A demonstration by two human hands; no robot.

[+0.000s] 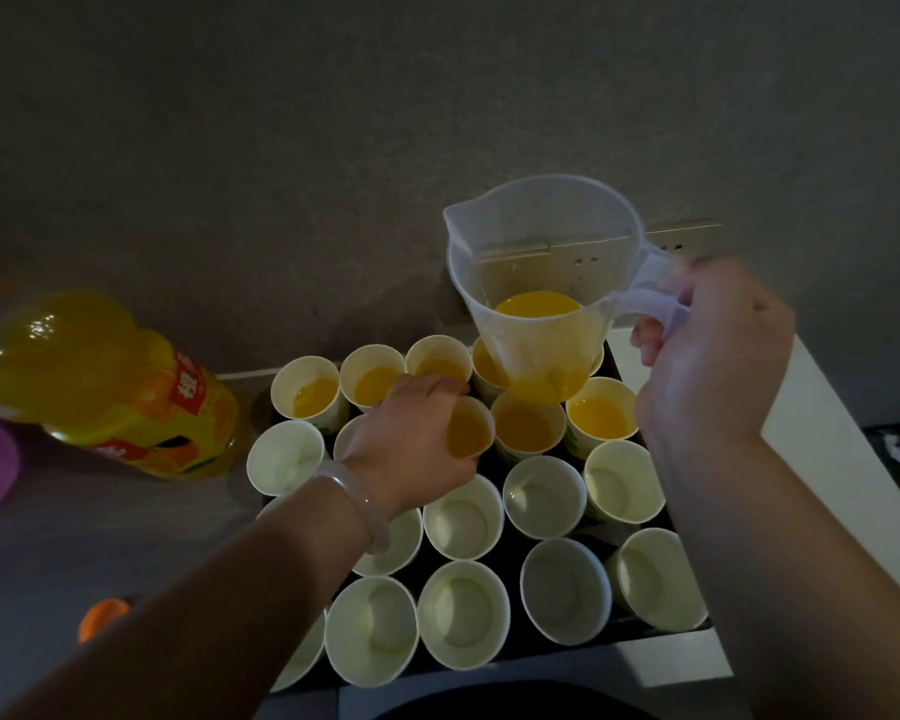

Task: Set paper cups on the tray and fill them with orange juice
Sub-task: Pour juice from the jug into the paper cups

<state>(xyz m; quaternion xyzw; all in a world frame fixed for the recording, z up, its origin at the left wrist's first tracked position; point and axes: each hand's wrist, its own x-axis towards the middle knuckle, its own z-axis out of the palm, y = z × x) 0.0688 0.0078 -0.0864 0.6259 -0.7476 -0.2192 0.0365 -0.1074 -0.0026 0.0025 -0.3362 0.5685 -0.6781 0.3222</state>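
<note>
Paper cups (463, 517) stand packed on the dark tray (514, 558), back rows holding orange juice (598, 418), front rows empty; my left hand (411, 444) grips one filled cup (468, 433) in the second row, while my right hand (713, 356) holds the clear jug (536, 283) by its handle above the far cups.

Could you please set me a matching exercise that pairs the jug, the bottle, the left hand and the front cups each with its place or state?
Things:
1. jug
2. bottle
3. left hand
4. front cups

Places or states:
A. empty
B. grips a cup of juice
C. held by its handle in the right hand
D. left of the tray

Pairs: 1-C, 2-D, 3-B, 4-A
</note>
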